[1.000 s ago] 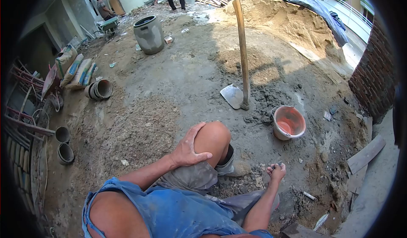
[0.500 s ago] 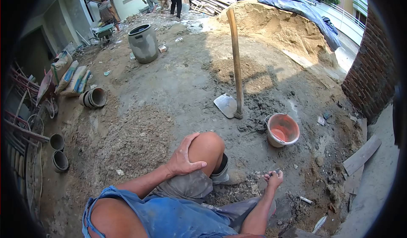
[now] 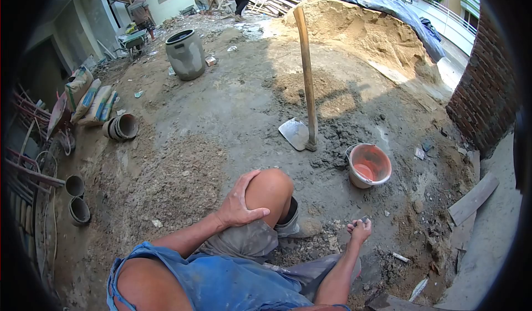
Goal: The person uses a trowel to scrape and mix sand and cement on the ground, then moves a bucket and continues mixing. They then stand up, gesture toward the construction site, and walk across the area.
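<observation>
My left hand (image 3: 242, 204) rests on my raised knee (image 3: 270, 192), with the thumb spread away from the fingers. Low at the right, my right hand (image 3: 360, 230) is closed around a small dark object (image 3: 364, 219) that is too small to name. Beyond that hand stands a bucket (image 3: 369, 166) with a reddish inside and a wire handle. A hoe with a wide metal blade (image 3: 295, 134) sits on the wet ground, its wooden handle (image 3: 306, 72) pointing up. Neither hand touches the hoe or the bucket.
A grey drum (image 3: 186, 55) stands farther back. Sacks (image 3: 95, 103) and stacked buckets (image 3: 122, 127) are at the left. A sand pile (image 3: 360, 34) lies behind the hoe, partly under a blue tarp (image 3: 388, 6). A plank (image 3: 474, 199) and brick wall (image 3: 487, 83) are at the right. People work in the background.
The person in dark clothes in the background has shifted to the right. My view has tilted slightly. My left hand stays on the knee, and my right hand keeps its closed hold.
</observation>
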